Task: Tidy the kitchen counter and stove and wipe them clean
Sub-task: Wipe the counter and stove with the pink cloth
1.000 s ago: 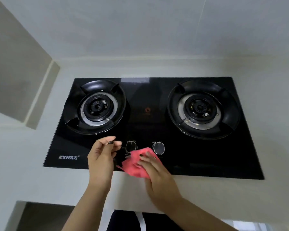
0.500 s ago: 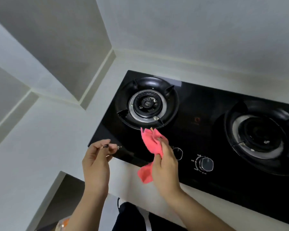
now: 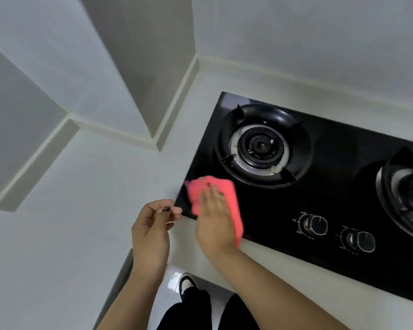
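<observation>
Pressing cloth [image 3: 221, 189] flat on stove [image 3: 320, 198]; right hand [image 3: 212, 222].

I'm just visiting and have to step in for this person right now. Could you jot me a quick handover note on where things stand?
Right hand: flat on the pink cloth, pressing it onto the front-left corner of the black stove.
Left hand: pinches a small dark item, too small to identify, over the counter.
Done: cannot tell how much is already wiped.
Left: wiping is under way at that corner; burners, knobs area and counter likely remain; dispose of the pinched bit.
</observation>
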Available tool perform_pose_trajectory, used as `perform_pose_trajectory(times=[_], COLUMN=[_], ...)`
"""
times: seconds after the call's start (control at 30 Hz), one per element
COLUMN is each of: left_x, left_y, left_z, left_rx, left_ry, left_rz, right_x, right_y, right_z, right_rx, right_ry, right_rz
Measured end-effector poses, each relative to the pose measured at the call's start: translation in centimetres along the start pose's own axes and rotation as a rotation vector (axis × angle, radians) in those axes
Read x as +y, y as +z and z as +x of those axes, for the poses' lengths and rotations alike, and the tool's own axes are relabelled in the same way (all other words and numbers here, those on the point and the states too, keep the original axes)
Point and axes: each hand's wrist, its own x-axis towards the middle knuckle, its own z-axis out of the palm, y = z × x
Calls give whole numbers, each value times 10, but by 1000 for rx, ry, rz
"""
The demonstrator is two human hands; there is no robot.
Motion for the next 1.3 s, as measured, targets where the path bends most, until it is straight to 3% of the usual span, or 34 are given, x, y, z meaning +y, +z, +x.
perform_pose_trajectory(times=[0.1,0.17,0.23,0.33,0.47,0.57,0.63,0.8,0.97,1.07,1.17,1.3], left_x=[2,6,15,26,30,22,14,-8,-18,-23,-30,-44], left_y=[-30,-48,-70,-98,-134,-159,-174,-205,-239,-261,-276,-284], left_z=[14,24,35,48,56,52,48,34,21,6,-15,-45], left_rx=[15,44,73,118,187,238,281,381,500,593,694,818], left_ry=[8,23,45,85,101,85,60,-17,-5,12,10,-11], left_rz=[-22,-27,-56,-86,-128,-155,-174,-213,-232,-265,-325,-393], right_x=[-65,-94,-106,-91,-61,-60,-74,-149,-207,-221,-228,-238], right_y=[14,12,4,-17,-23,3,27,60,80,68,43,23], right_z=[-11,-25,-37,-28,23,43,37,-16,-106,-134,-126,-88], right_rx=[-357,-433,-220,52,143,6,-50,-194,-487,-688,-821,-824], right_ry=[-421,-481,-354,0,149,-7,-121,-493,-911,-1036,-896,-586], right_rz=[180,355,620,890,607,177,35,47,69,356,554,754])
